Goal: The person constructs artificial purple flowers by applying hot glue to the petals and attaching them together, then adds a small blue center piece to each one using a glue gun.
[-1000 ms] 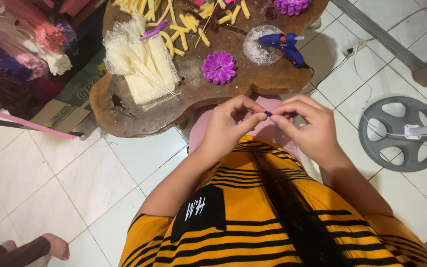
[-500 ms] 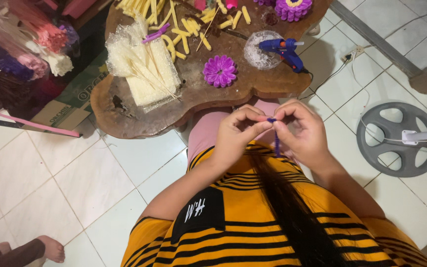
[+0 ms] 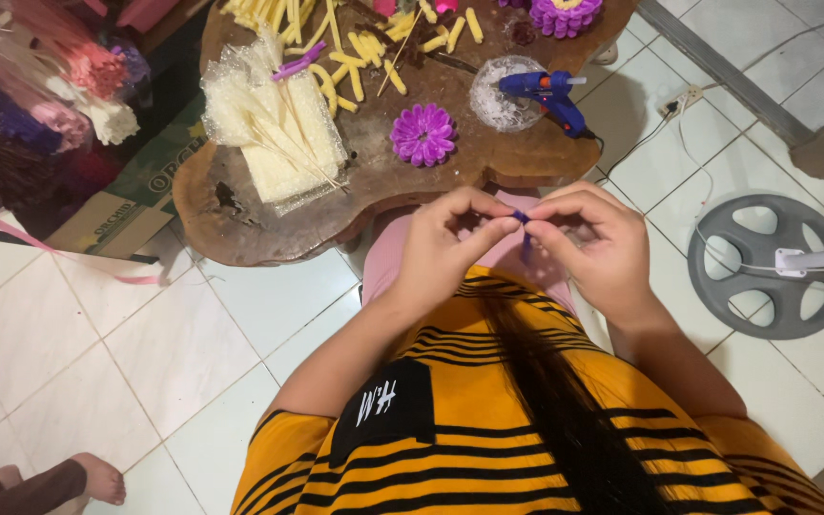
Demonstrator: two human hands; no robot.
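- Head view, only view: both hands meet over the lap, just in front of the near edge of the irregular dark wooden slab table (image 3: 240, 238).
- Left hand (image 3: 445, 248): fingers curled tight, thumb and forefinger pinched on the small thin purple strip (image 3: 523, 221). Nothing else in it.
- Right hand (image 3: 598, 243): same pinch from the other side, fingertips touching the strip's top end. Remaining fingers folded in, not spread.
- Strip sits between the two pinches; a short tail hangs down below the fingertips. Too small to tell whether it is being folded or rolled.
- Progress, my read: one finished purple pleated flower (image 3: 422, 133) lies on the table just beyond the hands; a second purple flower with a yellow centre (image 3: 565, 14) is at the far edge. The piece in hand looks like an early stage, not yet a flower shape.
- Stock left: loose yellow cut straw pieces (image 3: 355, 48) scattered on the far half, clear plastic bag of pale sticks (image 3: 274, 133) on the left part of the table. So plenty of material unused.
- Blue hot-glue gun (image 3: 550, 93) rests on a clear round glass dish (image 3: 498, 95), cord running off right. Untouched.
- Off-table: grey round fan base (image 3: 770, 267) on the white tiled floor (image 3: 97, 362), right side; another person's bare foot (image 3: 97, 477) at bottom left.
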